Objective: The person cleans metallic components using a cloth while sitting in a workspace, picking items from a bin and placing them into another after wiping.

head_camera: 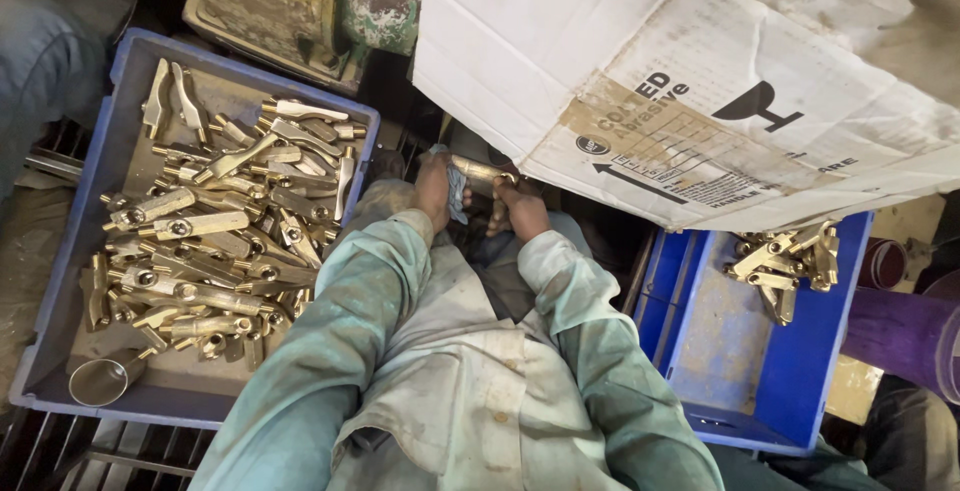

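Between both hands' grip, left hand (432, 191) and right hand (522, 209), lies a brass part (478, 173).

I note a blue crate (60, 281) at left, filled with a heap of brass fittings (215, 241); a small steel cup (100, 379) lies in its near corner. A second blue crate (800, 371) at right holds a few brass fittings (785, 263). A worn cardboard sheet (620, 61) overhangs above. A corroded machine housing (290, 1) sits top left.
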